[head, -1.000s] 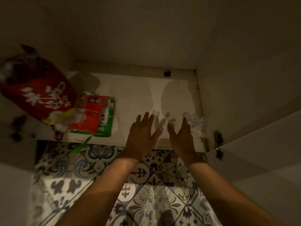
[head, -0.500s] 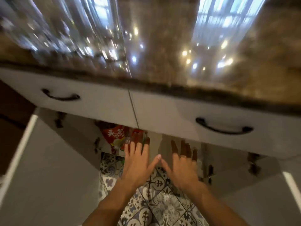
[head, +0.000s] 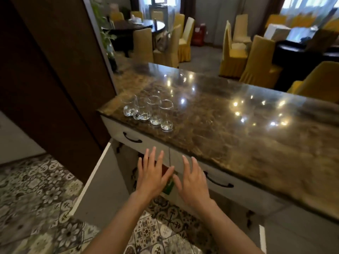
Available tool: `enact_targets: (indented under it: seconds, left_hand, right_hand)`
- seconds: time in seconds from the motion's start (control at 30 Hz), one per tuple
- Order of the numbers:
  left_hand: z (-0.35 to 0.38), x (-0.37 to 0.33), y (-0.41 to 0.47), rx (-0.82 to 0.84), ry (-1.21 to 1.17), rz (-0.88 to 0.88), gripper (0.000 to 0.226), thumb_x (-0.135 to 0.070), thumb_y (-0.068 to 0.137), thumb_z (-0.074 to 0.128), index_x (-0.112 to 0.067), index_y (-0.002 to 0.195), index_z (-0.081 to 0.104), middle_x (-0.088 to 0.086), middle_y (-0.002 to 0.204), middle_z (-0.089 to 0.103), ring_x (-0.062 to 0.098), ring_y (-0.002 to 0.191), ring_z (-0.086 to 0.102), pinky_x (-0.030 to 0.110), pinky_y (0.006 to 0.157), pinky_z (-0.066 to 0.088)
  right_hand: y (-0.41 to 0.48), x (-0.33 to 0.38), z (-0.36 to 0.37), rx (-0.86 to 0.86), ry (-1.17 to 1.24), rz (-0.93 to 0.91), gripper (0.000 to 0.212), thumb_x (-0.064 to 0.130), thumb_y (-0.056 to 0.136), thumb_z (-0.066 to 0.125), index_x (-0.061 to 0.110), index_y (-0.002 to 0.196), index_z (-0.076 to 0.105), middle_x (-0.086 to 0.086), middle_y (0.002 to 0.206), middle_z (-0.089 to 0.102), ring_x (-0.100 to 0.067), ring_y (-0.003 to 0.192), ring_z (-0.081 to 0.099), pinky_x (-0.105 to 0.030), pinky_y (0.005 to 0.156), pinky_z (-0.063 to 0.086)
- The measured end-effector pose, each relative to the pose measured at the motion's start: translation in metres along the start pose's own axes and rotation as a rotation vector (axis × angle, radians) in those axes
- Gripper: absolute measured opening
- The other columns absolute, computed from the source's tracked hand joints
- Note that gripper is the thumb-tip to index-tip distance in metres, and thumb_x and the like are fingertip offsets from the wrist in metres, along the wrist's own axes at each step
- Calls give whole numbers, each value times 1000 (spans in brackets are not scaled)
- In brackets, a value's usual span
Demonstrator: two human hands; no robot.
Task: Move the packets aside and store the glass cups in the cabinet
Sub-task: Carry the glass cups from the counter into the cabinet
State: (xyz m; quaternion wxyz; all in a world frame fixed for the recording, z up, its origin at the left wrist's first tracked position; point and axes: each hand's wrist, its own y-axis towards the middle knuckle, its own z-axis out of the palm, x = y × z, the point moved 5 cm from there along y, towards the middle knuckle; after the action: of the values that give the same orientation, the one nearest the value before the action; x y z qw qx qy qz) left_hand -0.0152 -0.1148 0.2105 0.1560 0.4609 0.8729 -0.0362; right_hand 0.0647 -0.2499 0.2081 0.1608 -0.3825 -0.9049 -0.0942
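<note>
No grip on anything: left hand [head: 153, 177] and right hand [head: 193, 182] both spread flat, fingers wide, empty.
Four clear glass cups [head: 149, 111] stand in a row near the polished brown marble worktop [head: 238, 129] edge; red and green packets [head: 169, 185] peek from the open white cabinet [head: 102, 189] below.

View now raised from the cabinet interior to the marble countertop [head: 238, 129], no longer blurred as half a second ago. Four glass cups [head: 148, 111] now visible in a row near the counter's left front corner, along with a dining area beyond. Left hand [head: 153, 177] and right hand [head: 193, 182] withdrawn from over the cabinet shelf, now spread flat before the drawer fronts (both empty). Red packets [head: 165, 170] reduced to a sliver between the hands.
</note>
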Motion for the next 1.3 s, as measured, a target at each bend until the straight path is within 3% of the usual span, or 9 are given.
enact_targets:
  seconds: [0.23, 0.43, 0.6, 0.73, 0.87, 0.97, 1.13, 1.3]
  left_hand:
    - [-59, -1, 23, -101, -6, -12, 84, -75, 94, 19, -22, 160, 23, 7, 171, 7, 26, 158, -2, 54, 126, 6]
    - [-84, 22, 75, -147, -67, 26, 77, -67, 97, 35, -20, 158, 28, 9, 168, 18, 27, 157, 10, 53, 124, 15]
    - [-99, 47, 148, -181, -26, 143, 89, -71, 87, 47, -20, 158, 27, 11, 166, 22, 31, 155, 16, 55, 123, 20]
    - [-110, 60, 204, -112, -27, 219, 101, -65, 83, 64, -23, 162, 16, 7, 168, 18, 30, 157, 10, 55, 125, 15]
    - [-110, 67, 241, 28, -54, 272, 113, -65, 79, 70, -29, 162, 3, 1, 168, 21, 27, 157, 9, 55, 125, 5]
    - [-104, 73, 261, 139, -88, 287, 117, -64, 76, 74, -32, 162, 1, 2, 166, 28, 27, 157, 9, 56, 126, 1]
    - [-98, 81, 279, 215, -123, 336, 115, -64, 71, 79, -35, 160, 12, 1, 162, 37, 25, 157, 12, 59, 125, -4]
    - [-97, 79, 285, 208, -143, 394, 87, -66, 71, 76, -32, 144, 43, -1, 151, 50, 23, 156, 15, 59, 123, -11]
  right_hand:
    - [45, 21, -62, -194, 1, -95, 75, 55, 99, 51, 13, 157, 28, -26, 155, 39, -41, 138, 48, -49, 111, 47]
    - [96, 37, -76, -162, 77, -83, 79, 56, 100, 46, 18, 161, 13, -24, 164, 20, -39, 151, 28, -48, 122, 31]
    - [150, 55, -80, -153, 189, -57, 86, 54, 98, 54, 22, 161, 6, -22, 166, 13, -38, 154, 22, -49, 123, 30]
    - [185, 69, -78, -153, 409, 5, 96, 46, 93, 67, 28, 161, 1, -13, 169, 7, -31, 157, 14, -48, 123, 30]
    - [203, 73, -63, -173, 577, 122, 109, 43, 87, 77, 30, 161, -1, -5, 169, 10, -22, 155, 21, -34, 117, 28]
    - [212, 72, -44, -156, 654, 187, 115, 42, 84, 80, 35, 161, -5, -3, 169, 12, -21, 154, 23, -36, 117, 30]
    - [216, 68, -23, -203, 734, 285, 122, 39, 82, 83, 45, 158, -12, -6, 166, 30, -20, 149, 36, -37, 114, 35]
    - [213, 63, -16, -257, 739, 334, 123, 38, 83, 83, 41, 159, -14, -1, 155, 48, -9, 134, 47, -27, 107, 37]
